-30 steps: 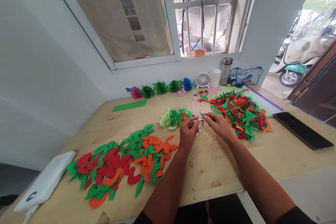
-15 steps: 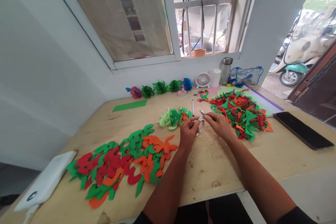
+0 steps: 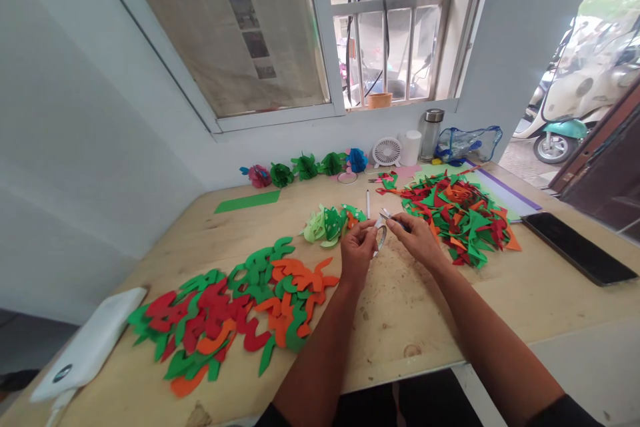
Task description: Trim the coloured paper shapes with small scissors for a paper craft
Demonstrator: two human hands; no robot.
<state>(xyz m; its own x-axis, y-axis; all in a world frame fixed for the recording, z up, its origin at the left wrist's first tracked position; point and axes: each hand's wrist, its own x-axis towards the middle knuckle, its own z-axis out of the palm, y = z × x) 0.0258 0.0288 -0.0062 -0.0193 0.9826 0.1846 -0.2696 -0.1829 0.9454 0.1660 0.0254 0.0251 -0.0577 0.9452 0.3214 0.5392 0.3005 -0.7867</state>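
Note:
My left hand [image 3: 359, 245] is closed on a white ring-shaped roll of tape [image 3: 381, 239], held upright above the middle of the table. Close on its right, my right hand [image 3: 417, 237] is closed around small scissors [image 3: 385, 214]; their metal tips point at the top of the roll, and dark handles show partly between the fingers. Whether the blades touch the tape is too small to make out. Just behind the left hand lie light green and dotted green paper pieces [image 3: 333, 223]. A white pen [image 3: 369, 204] lies beyond both hands.
Curved cut pieces in green, red and orange [image 3: 220, 307] spread over the left side. Scraps [image 3: 455, 213] are heaped at right, beside a phone [image 3: 577, 248]. Paper flowers [image 3: 305, 165], a small fan [image 3: 387, 152] and a glass bottle [image 3: 431, 137] line the wall. A white device [image 3: 90, 343] sits at left.
My right hand has turned slightly, so the scissors' dark handles show more. The tape roll and my left hand have shifted a little to the left.

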